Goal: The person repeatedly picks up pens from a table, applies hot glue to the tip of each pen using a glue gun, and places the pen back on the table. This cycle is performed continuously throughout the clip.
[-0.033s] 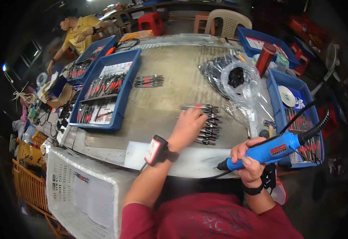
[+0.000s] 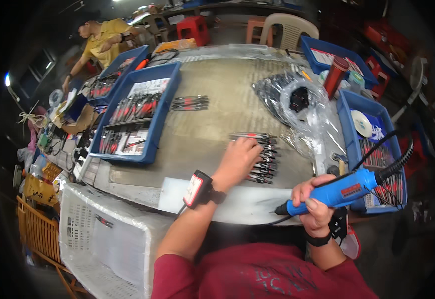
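In my right hand (image 2: 313, 202) is a blue electric screwdriver (image 2: 341, 189), its black tip pointing left over the table's near edge and its coiled cord rising to the right. My left hand (image 2: 238, 162) lies over the left ends of a row of black-and-red pen-like tools (image 2: 263, 167) on the table. Its fingers are bent and close together among those tools; the fingertips are partly hidden. Farther left lies a smaller group of similar tools (image 2: 190, 102).
Blue trays with more such tools stand at the left (image 2: 150, 149) and right (image 2: 344, 119). A clear plastic bag (image 2: 322, 112) of black parts and a dark red cylinder (image 2: 335, 77) are at the back right. A white crate (image 2: 152, 244) stands at lower left; a person in yellow (image 2: 109, 42) works beyond.
The whole view has shifted slightly. Both hands keep nearly the same places, the right one still around the screwdriver and the left one over the row.
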`<state>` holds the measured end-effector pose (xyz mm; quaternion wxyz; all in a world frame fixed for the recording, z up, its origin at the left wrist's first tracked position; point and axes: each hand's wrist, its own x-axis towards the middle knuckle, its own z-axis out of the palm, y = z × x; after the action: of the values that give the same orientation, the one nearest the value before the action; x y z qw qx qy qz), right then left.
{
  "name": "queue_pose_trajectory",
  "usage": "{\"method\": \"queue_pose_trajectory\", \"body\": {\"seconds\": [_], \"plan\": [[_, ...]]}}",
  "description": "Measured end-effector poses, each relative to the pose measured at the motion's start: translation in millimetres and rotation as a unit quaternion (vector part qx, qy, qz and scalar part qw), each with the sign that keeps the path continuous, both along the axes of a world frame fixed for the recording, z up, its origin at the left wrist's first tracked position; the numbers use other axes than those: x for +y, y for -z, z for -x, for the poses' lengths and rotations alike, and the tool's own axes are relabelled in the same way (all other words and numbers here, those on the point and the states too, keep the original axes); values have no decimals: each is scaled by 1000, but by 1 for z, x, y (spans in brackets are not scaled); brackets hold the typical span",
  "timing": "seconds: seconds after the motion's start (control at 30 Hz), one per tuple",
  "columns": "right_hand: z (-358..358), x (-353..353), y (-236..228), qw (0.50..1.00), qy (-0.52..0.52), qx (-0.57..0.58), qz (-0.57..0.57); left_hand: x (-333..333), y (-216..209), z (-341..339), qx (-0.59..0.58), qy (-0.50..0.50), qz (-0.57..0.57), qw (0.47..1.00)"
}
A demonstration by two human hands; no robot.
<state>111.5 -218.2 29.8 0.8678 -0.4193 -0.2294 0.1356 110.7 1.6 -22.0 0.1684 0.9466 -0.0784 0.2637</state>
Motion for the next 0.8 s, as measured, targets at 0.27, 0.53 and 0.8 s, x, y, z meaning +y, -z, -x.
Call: {"method": "queue_pose_trajectory", "body": {"seconds": [0.27,0.53,0.8], "plan": [[-9,2,3,998,-37,9,-46,105,16,-13,-66,-224,109,966],[-14,9,0,998,-44,31,-29,195,32,-36,-10,-356,5,934],[-20,18,3,1000,-11,15,9,218,31,-49,64,-335,-45,939]]}}
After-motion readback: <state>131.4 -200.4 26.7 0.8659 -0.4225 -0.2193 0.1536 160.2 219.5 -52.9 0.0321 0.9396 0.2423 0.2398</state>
